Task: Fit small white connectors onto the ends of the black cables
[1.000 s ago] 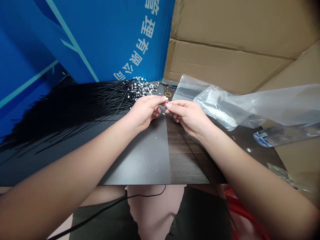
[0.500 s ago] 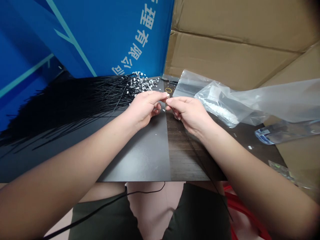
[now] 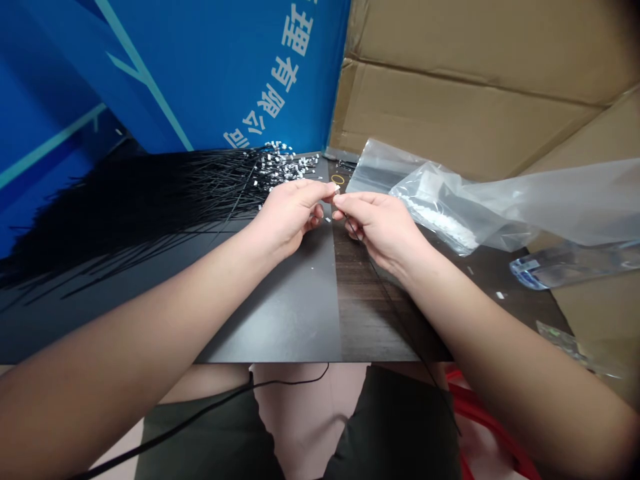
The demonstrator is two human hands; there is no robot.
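Black wire, very thin, runs from the right hand down across the board and past its near edge. The right hand pinches the wire's upper end between thumb and forefinger, with the other fingers curled under. The left hand is closed in a tight pinch on a white piece held at its fingertips. The two sets of fingertips meet just above the board, near its far edge, touching or almost so. Whether the wire's end sits inside the piece is too small to tell.

Left of the hands lies a pile of the same black wires, fanned out over the board, its white-tipped ends gathered just beyond the left hand. A yellow ring lies on the board just past the fingertips. To the right, clear bags lie crumpled on the board, one holding a heap of small white bits. A few loose white specks dot the board. Behind stand a blue panel with white lettering and a wall of cardboard. Below the board's near edge a black cable crosses the lap, and something red shows under the right forearm
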